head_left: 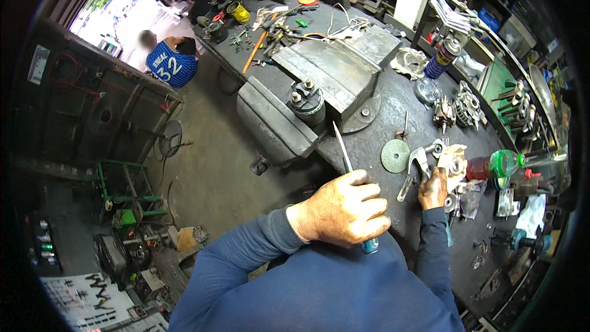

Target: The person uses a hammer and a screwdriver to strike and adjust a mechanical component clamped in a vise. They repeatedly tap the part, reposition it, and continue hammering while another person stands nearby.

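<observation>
Well — two hands (345, 209), one pointed tool (347, 161)

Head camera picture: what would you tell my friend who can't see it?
A person's left hand grips a teal-handled tool with a thin metal shaft, near a big metal vise holding a dark cylinder. The right hand is at a curved silver piece on a cluttered workbench.

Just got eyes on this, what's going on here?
The left hand grips a blue-handled pointed tool, its tip toward the bench vise. A dark cylinder sits between the vise's jaws, studs up. The right hand is at a silver curved part on the workbench; whether it grips it is unclear.
</observation>
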The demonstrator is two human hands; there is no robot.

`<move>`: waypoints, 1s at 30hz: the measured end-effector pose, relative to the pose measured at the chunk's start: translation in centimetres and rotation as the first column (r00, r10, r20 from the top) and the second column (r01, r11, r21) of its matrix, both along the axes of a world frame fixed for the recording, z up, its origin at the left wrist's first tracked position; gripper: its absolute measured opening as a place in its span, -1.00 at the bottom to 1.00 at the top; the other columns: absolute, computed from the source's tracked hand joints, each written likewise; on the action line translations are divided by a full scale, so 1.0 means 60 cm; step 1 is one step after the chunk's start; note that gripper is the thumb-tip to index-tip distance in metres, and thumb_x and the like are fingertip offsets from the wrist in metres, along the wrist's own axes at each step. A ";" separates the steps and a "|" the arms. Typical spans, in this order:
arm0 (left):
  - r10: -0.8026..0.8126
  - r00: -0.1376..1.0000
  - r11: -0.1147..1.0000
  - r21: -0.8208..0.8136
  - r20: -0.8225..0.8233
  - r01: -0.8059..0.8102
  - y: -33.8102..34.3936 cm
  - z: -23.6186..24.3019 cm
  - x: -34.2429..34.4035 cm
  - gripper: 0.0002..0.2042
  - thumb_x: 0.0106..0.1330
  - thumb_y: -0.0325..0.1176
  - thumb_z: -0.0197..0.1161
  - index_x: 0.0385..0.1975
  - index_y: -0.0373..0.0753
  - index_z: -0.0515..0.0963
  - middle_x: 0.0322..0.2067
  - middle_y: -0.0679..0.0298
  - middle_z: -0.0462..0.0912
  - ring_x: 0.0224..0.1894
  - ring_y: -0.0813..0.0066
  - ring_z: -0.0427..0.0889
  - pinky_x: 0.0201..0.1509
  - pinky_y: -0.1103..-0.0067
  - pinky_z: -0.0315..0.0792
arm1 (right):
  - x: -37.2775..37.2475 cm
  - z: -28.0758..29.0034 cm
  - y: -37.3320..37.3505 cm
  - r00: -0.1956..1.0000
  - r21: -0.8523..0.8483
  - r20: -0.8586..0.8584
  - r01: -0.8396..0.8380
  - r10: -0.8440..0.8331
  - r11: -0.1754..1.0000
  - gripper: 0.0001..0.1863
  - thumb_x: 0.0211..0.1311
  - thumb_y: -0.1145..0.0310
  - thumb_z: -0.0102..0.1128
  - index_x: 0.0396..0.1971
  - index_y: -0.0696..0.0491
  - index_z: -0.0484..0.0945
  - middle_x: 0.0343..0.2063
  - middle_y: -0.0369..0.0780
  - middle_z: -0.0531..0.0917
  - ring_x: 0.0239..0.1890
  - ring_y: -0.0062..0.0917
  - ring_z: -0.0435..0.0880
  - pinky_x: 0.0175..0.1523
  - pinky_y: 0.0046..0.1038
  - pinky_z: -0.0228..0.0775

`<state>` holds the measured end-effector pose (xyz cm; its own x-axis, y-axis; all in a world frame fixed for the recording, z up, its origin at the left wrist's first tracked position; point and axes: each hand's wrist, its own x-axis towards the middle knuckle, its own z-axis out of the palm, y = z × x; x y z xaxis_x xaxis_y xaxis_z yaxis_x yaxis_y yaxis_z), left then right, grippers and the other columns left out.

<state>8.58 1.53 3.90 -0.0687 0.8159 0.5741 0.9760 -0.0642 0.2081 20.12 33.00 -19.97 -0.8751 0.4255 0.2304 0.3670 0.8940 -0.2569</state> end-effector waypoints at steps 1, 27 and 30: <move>0.020 1.000 1.000 -0.023 -0.009 -0.020 0.000 0.002 0.000 -0.84 -0.03 -0.19 0.29 -0.48 -0.02 0.51 -0.51 0.41 0.39 -0.44 0.45 0.47 -0.30 0.42 0.40 | -0.023 0.063 -0.018 0.999 -0.080 -0.009 -0.039 0.038 0.996 -0.62 0.32 0.37 0.33 0.03 0.29 0.58 -0.05 0.17 0.68 -0.05 0.08 0.69 0.04 -0.09 0.55; -0.475 0.878 0.858 -0.195 0.049 0.475 -0.083 0.021 -0.183 -0.45 0.27 0.08 0.26 0.19 -0.07 0.60 -0.07 0.28 0.64 0.00 0.30 0.64 0.24 0.15 0.44 | -0.053 0.419 -0.437 0.973 -0.960 -0.232 -0.231 -0.008 -0.159 -0.62 0.59 0.29 0.06 0.21 0.22 0.42 0.07 -0.20 0.62 0.11 -0.58 0.62 0.18 -0.48 0.57; -0.445 0.889 0.875 -0.159 0.109 0.458 -0.077 0.015 -0.184 -0.31 0.25 0.32 0.28 0.16 -0.14 0.58 -0.25 0.24 0.52 -0.21 0.28 0.56 0.00 0.29 0.37 | -0.049 0.426 -0.426 0.991 -0.990 -0.131 -0.131 0.017 0.043 -0.66 0.58 0.27 0.07 0.16 0.15 0.51 -0.14 -0.27 0.67 -0.21 -0.66 0.63 -0.19 -0.56 0.51</move>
